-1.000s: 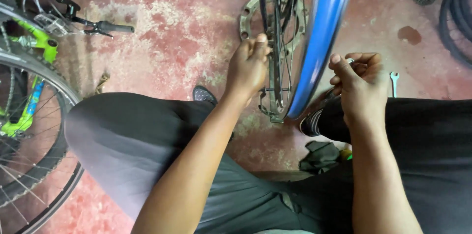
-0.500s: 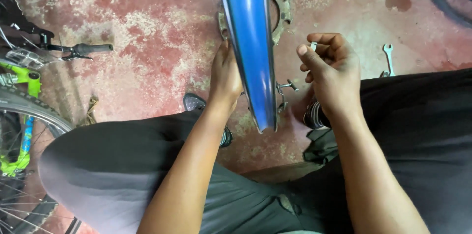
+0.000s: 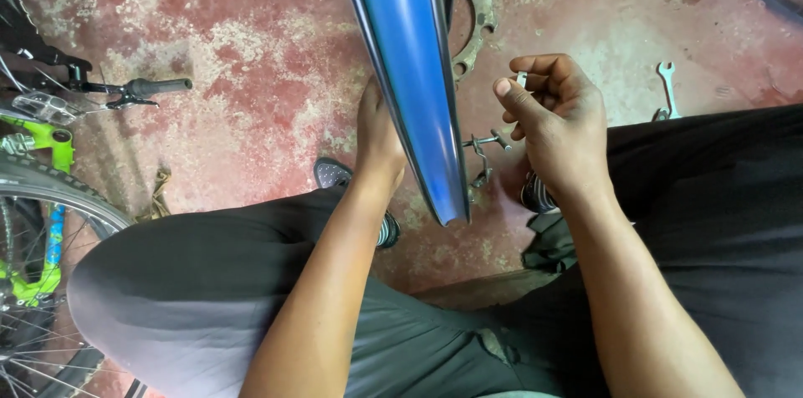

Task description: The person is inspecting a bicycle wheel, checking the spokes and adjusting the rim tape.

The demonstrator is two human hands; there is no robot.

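The right hand is curled, its thumb and fingertips pinching a small metal part. The left hand reaches under the blue mudguard, which hides its fingers, so I cannot tell whether it grips anything. The mudguard runs between the two hands, its tip ending just ahead of the knees. Between the hands, right of the tip, a thin metal bracket sticks out. Beyond the right hand a chainring lies on the red floor. To the far right of that hand lies a spanner. Far left of the left hand stands a green bicycle, its handlebar grip pointing towards the hands.
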